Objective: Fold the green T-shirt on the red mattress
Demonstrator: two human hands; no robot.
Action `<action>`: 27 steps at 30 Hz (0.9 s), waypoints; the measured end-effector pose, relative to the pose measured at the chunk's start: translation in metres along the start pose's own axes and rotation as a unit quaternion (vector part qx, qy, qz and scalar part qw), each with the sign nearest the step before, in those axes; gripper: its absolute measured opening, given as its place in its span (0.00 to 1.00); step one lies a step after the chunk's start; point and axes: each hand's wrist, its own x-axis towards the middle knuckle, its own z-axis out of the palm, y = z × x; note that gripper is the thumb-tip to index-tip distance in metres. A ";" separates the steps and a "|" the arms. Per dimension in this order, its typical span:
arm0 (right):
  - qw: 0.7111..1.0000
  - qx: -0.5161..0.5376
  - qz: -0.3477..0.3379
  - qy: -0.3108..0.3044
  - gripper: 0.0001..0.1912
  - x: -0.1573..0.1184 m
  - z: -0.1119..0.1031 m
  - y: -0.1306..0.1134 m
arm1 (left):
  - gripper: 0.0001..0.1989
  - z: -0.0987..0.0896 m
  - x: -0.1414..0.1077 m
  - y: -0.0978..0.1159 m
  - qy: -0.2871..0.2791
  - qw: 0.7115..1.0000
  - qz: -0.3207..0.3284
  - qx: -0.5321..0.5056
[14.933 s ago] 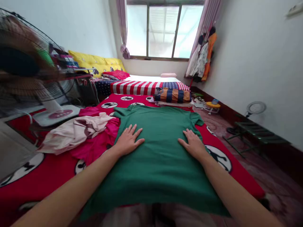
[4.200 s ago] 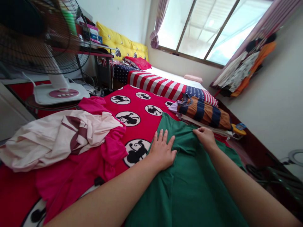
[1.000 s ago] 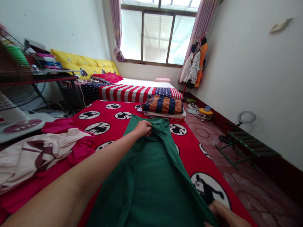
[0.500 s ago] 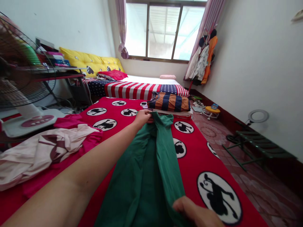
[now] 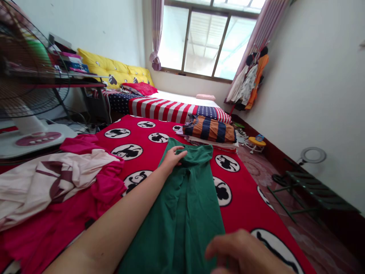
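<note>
Green shirt [image 5: 196, 190], loose clothes [image 5: 65, 175] beside, right hand [image 5: 242, 251] apparently overhead.

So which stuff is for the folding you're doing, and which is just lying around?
In the job:
- green shirt, partly folded
- left hand, at its far end
- right hand, nearer the camera
- red blanket underneath

Just about, as far as I can tell:
- fan
- yellow stool

Maybe either:
- striped shirt on the pile
- crumpled cream cloth

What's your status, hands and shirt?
Left hand open at the green shirt's collar end; right hand over near end, grip unclear. Shirt sides folded inward. Folded stack just beyond collar.
</note>
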 end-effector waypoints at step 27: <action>0.953 0.034 -0.159 0.257 0.24 0.277 -0.091 0.041 | 0.26 0.013 -0.017 -0.012 0.049 0.901 0.180 0.391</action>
